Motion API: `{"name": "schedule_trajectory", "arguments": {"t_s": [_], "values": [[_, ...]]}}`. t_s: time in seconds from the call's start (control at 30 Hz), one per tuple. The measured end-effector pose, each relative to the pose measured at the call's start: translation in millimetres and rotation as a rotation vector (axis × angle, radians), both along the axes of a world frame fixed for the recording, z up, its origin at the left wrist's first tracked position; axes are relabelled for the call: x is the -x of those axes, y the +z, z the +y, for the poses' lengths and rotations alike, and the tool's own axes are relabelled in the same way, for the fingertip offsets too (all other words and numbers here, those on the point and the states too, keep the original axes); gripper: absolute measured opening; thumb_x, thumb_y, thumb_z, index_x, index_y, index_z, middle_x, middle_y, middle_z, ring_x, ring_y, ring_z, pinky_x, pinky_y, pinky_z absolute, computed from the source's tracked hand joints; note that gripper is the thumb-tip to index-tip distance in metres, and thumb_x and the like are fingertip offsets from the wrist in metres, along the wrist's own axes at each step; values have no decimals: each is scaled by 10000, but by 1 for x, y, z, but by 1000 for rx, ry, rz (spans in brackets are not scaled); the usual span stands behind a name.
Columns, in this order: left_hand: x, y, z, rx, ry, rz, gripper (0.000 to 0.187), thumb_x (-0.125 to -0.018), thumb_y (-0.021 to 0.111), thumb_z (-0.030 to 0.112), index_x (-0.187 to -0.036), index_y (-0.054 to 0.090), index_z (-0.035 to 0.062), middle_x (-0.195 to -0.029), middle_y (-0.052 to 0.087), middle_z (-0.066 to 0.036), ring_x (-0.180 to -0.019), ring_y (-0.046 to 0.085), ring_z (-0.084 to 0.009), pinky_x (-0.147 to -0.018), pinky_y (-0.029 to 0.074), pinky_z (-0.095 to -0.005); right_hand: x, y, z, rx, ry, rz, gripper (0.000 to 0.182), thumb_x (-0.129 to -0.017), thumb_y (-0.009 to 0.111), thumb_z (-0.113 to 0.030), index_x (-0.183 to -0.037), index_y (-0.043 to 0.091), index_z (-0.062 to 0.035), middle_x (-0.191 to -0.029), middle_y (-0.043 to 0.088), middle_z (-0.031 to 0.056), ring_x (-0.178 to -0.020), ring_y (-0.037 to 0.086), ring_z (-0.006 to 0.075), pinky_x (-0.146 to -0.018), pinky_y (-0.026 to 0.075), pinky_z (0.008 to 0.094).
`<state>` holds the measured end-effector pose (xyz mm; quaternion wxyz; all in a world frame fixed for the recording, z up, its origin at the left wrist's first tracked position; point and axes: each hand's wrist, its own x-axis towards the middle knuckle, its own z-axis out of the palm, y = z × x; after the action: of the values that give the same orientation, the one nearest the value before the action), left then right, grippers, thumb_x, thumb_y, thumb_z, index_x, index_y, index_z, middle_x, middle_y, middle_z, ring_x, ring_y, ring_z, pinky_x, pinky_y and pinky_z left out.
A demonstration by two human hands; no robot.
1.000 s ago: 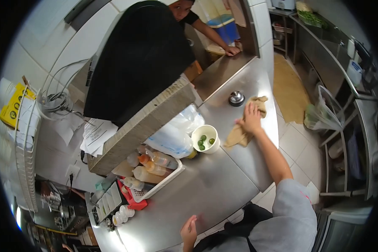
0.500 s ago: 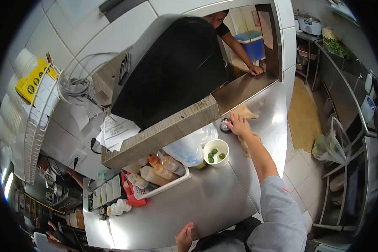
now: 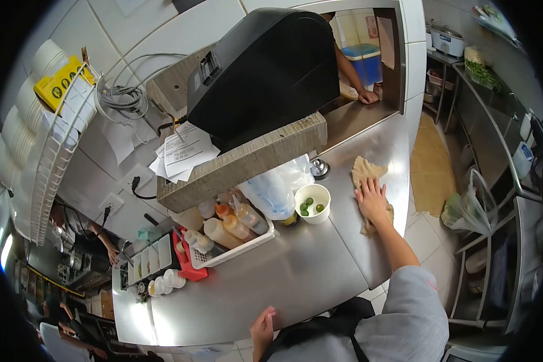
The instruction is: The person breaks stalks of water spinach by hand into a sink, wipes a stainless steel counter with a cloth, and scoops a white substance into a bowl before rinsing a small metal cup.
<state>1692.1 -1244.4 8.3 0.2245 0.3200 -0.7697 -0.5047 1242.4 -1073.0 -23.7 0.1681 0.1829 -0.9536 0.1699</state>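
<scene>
Well, the right hand [image 3: 374,201] lies flat on a tan cloth [image 3: 367,169], with its palm down and its fingers long and a bit spread. That grip is wide, not curled up, and it touches the top of the cloth. The cloth is wrinkly and sits on the shiny metal bench [image 3: 271,283], past the line where two parts of the bench meet. Some cloth pokes out past the fingertips, and some shows by the wrist.

The left hand [image 3: 263,327] is low down, near the front edge of the bench, well apart from the cloth. Its fingers are close together and bent a little. I cannot tell how wide that grip is or if it holds something.

Beside the cloth, on its left, is a white tub [image 3: 315,219] with small green limes [image 3: 309,201] in it. Near the tub are a silver bell [image 3: 320,169] and a puffy plastic bag [image 3: 270,194]. Next along is a white basket [image 3: 238,251] full of squeeze bottles [image 3: 216,230]. Another person's hand [image 3: 368,96] rests on the ledge [image 3: 359,123] of the window.
</scene>
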Motion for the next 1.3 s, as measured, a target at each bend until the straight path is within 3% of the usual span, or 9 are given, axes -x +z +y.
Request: {"name": "schedule_trajectory", "arguments": {"t_s": [0.3, 0.4, 0.57, 0.9, 1.07, 1.13, 1.17, 1.23, 1.3], "values": [[-2, 8, -12, 105, -112, 32, 223, -901, 481, 116, -1040, 613, 1, -946, 658, -106, -873, 630, -156, -755, 488, -277, -192, 24, -18, -6, 360, -114, 612, -843, 465, -462, -1226, 431, 14, -1301, 348, 267, -1265, 267, 384, -1036, 211, 475], [-15, 19, -11, 162, -81, 41, 209, -888, 505, 121, -1039, 617, 28, -935, 658, -103, -845, 640, -173, -725, 494, -270, -244, 23, -71, 22, 611, -146, 639, -835, 470, -482, -1218, 427, 27, -1304, 330, 286, -1258, 265, 401, -1037, 210, 474], [-79, 6, -8, 147, 115, -10, 208, -869, 532, 131, -1052, 621, 87, -906, 653, -95, -695, 622, -203, -626, 483, -290, -287, 15, -197, -5, 736, -25, 679, -844, 444, -495, -1235, 391, 58, -1323, 299, 312, -1254, 261, 417, -1033, 207, 480], [-250, -15, -24, -32, 491, -33, 207, -866, 524, 97, -1050, 613, 62, -956, 647, -106, -829, 633, -218, -705, 488, -274, -471, 3, -337, -68, 919, -47, 740, -848, 407, -543, -1269, 356, 63, -1344, 282, 291, -1281, 224, 402, -1064, 144, 463], [-343, -8, -80, -40, 474, -69, 199, -878, 506, 47, -1049, 604, 18, -960, 652, -102, -911, 614, -173, -802, 472, -285, -640, 8, -411, -28, 1389, 52, 604, -851, 446, -490, -1198, 460, 4, -1330, 352, 216, -1273, 287, 326, -1048, 199, 452], [-389, -17, -101, -9, 599, 34, 203, -881, 497, 41, -1054, 601, 23, -947, 655, -105, -896, 620, -182, -796, 472, -283, -689, 4, -452, 130, 1991, -39, 315, -893, 467, -317, -1065, 527, -60, -1214, 470, 156, -1145, 433, 283, -949, 339, 397], [-410, -10, -109, 21, 666, 12, 207, -885, 490, 36, -1062, 594, 13, -946, 655, -105, -886, 622, -175, -792, 469, -275, -705, 3, -473, 124, 2005, -42, 315, -893, 467, -317, -1065, 527, -60, -1214, 470, 156, -1145, 433, 283, -949, 339, 397], [-455, -7, -118, 54, 800, -8, 210, -886, 487, 30, -1070, 586, 2, -942, 656, -105, -875, 620, -161, -783, 468, -267, -737, 2, -502, -4, 1996, -223, 192, -897, 478, -238, -900, 549, -60, -970, 561, 116, -912, 525, 262, -793, 414, 363], [-496, -4, -123, 71, 871, -9, 211, -887, 485, 30, -1072, 586, 2, -935, 656, -103, -871, 619, -158, -776, 469, -264, -764, 28, -510, 353, 1598, -817, 210, -896, 482, -217, -830, 544, -27, -795, 547, 114, -783, 511, 264, -710, 414, 351]]}}
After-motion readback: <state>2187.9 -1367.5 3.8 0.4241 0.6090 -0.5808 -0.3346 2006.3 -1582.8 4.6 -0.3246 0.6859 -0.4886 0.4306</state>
